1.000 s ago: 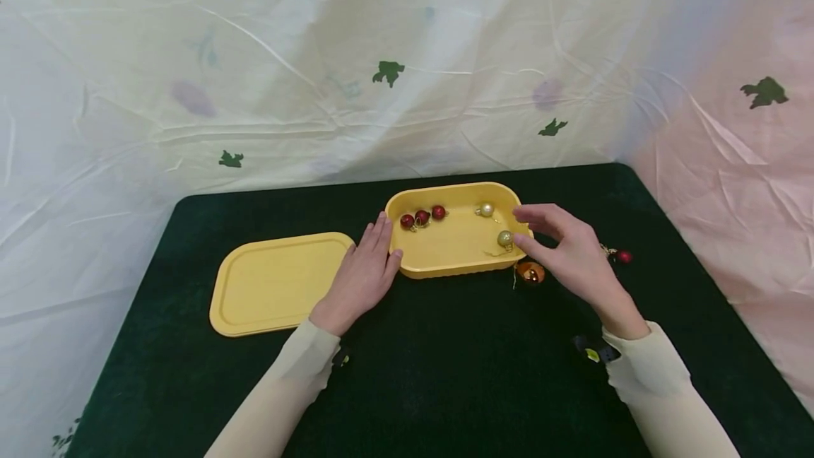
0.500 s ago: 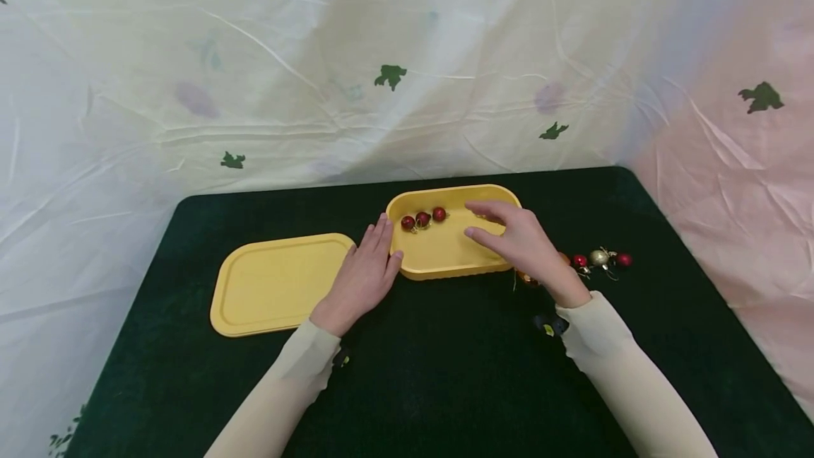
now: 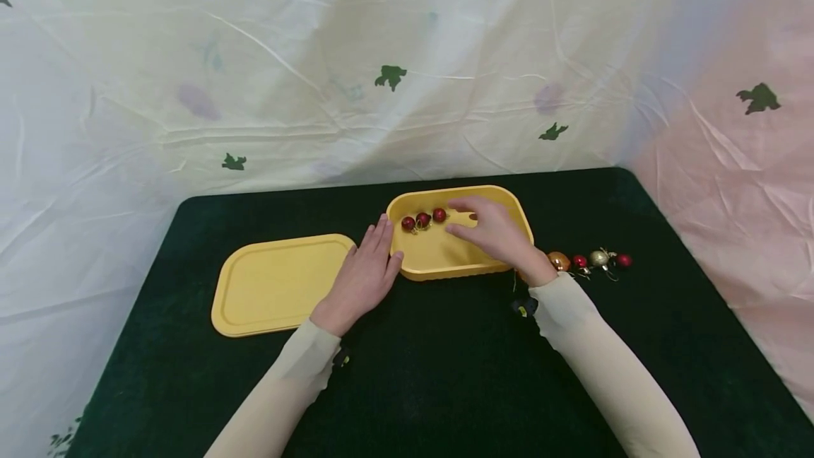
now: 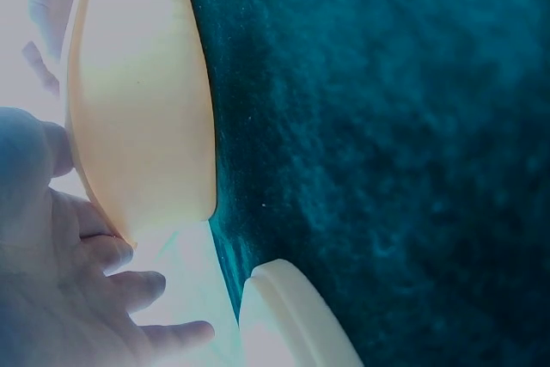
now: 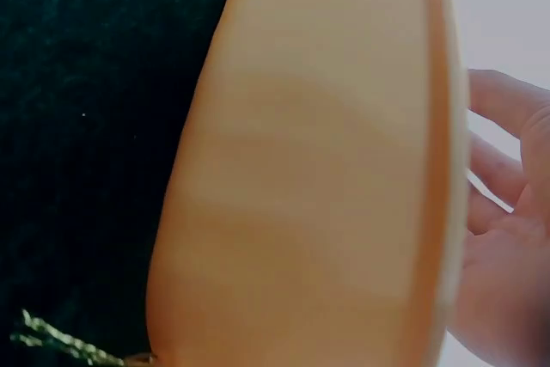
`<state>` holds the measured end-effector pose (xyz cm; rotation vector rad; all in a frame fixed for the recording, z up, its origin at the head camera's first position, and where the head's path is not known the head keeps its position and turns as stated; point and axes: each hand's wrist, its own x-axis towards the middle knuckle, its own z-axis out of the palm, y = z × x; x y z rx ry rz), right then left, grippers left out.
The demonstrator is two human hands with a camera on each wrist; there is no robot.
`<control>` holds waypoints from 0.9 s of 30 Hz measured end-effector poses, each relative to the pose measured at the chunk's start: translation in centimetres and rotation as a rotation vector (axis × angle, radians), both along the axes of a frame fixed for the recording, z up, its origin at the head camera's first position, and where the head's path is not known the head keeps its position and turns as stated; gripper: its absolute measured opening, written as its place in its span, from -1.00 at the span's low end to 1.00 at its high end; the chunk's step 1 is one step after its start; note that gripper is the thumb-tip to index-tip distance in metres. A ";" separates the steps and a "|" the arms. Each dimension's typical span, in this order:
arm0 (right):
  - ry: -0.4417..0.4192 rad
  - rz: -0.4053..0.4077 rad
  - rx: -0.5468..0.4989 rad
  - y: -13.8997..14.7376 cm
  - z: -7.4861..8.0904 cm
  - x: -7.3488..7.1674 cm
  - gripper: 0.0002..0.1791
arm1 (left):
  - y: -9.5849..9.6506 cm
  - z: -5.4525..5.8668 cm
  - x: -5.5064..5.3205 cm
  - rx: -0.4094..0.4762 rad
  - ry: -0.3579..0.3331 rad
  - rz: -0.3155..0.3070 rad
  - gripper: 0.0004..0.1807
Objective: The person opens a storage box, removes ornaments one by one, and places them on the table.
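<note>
Fingers straight, my left hand (image 3: pixel 359 274) rests against the left end of the yellow box (image 3: pixel 458 273); in the left wrist view its fingertips are right at the box's rim. Three dark red Christmas baubles (image 3: pixel 423 220) lie inside at the left. My right hand (image 3: pixel 492 232) reaches over the right side into the box, thumb and fingers spread apart, close to the rightmost red bauble. Yellow floor shows between thumb and fingers. The gold baubles in the box are hidden behind this hand. In the right wrist view, the box wall (image 5: pixel 301 169) covers its fingertips.
Right of the box, a copper bauble (image 3: pixel 559 261), a small red bauble (image 3: pixel 580 261), a gold bauble (image 3: pixel 599 258) and another red bauble (image 3: pixel 624 260) lie in a row on the dark green table. A yellow lid (image 3: pixel 280 285) lies flat to the left, beside my left hand.
My right hand has moved left from the box's right end to over its middle, covering the gold baubles and uncovering the ornaments on the table. My left hand has stayed in place.
</note>
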<state>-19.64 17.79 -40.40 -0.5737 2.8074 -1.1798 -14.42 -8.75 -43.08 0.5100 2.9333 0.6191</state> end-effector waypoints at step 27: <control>-0.100 0.036 0.134 -2.3 -1.7 -3.0 -0.40 | -0.1 0.1 0.1 0.008 0.006 -0.005 -0.25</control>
